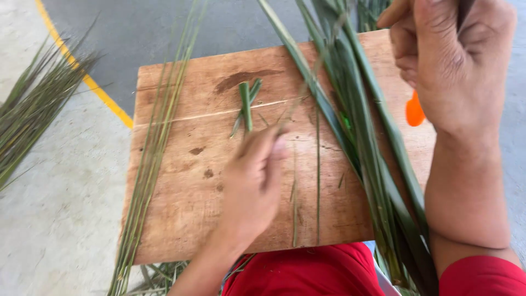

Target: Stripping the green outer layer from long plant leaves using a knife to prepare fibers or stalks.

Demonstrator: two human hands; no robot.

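My left hand (pixel 253 181) hovers over the middle of a wooden board (pixel 186 181), fingers pinched on a thin green leaf strip (pixel 307 82) that runs up and away, blurred. Just beyond its fingertips lie short green leaf pieces (pixel 246 104). My right hand (pixel 452 60) is at the board's far right corner, closed around something with an orange tip (pixel 415 111); what it is I cannot tell. A bunch of long green leaves (pixel 372 164) slants across the board's right side under my right forearm.
A row of thin stripped ribs (pixel 150 164) lies along the board's left edge. A pile of green leaves (pixel 27 109) rests on the concrete floor at left, beside a yellow painted line (pixel 104 98). Red clothing (pixel 307 274) shows at the bottom.
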